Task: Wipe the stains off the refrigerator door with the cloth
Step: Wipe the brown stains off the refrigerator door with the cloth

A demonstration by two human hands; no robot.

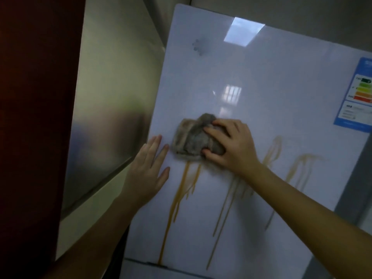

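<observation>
The white glossy refrigerator door (251, 81) fills the middle and right of the view. Yellow-brown stains (177, 200) run down it in long drips, with fainter smeared ones (298, 168) further right. My right hand (231, 146) presses a crumpled grey-beige cloth (191, 137) flat against the door, just above the leftmost drips. My left hand (147, 170) lies flat on the door near its left edge, fingers apart and holding nothing.
A brushed-metal panel (112, 97) stands to the left of the door, and a dark red surface (30, 117) lies beyond it. An energy label (358, 93) is stuck at the door's right edge. A small grey smudge (198, 46) marks the upper door.
</observation>
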